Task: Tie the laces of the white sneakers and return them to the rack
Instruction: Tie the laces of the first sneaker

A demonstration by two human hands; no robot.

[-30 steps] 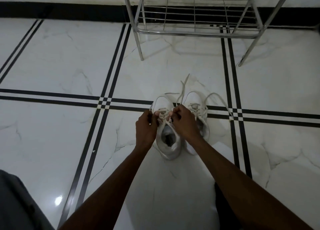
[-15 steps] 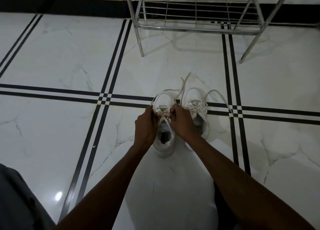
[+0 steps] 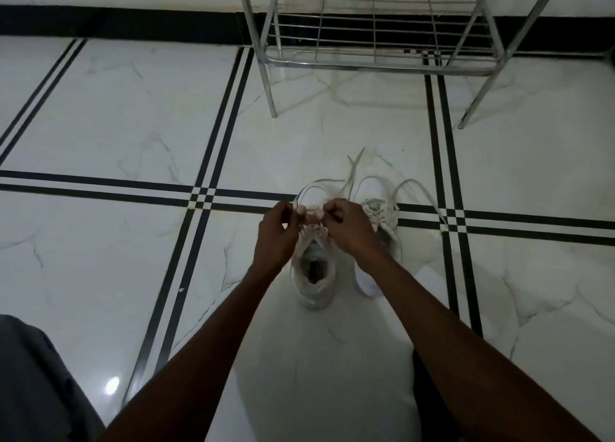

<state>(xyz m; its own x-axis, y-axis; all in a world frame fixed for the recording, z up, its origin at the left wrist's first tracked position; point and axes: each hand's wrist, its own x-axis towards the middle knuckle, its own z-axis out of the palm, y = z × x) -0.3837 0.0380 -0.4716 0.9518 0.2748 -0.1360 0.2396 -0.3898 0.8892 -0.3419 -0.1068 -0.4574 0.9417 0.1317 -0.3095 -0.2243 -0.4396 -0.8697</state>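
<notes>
Two white sneakers stand side by side on the marble floor, toes pointing away from me. Over the left sneaker [image 3: 312, 282], my left hand [image 3: 276, 233] and my right hand [image 3: 349, 230] each pinch an end of its lace [image 3: 309, 212], fingertips nearly touching above the tongue. A lace loop arcs over that shoe's toe. The right sneaker [image 3: 379, 208] lies partly behind my right hand, its laces [image 3: 419, 192] loose and trailing on the floor. The metal rack [image 3: 376, 64] stands beyond the shoes against the wall.
White marble floor [image 3: 133, 115] with black double stripes all around. A black skirting band [image 3: 133, 26] runs along the wall. The rack's legs [image 3: 271, 102] reach the floor just past the shoes. Grey cloth of my clothing [image 3: 36, 385] fills the lower left corner.
Both hands have lifted slightly toward the toe of the left sneaker, drawing the lace ends up and closer together. The camera view has tilted a little.
</notes>
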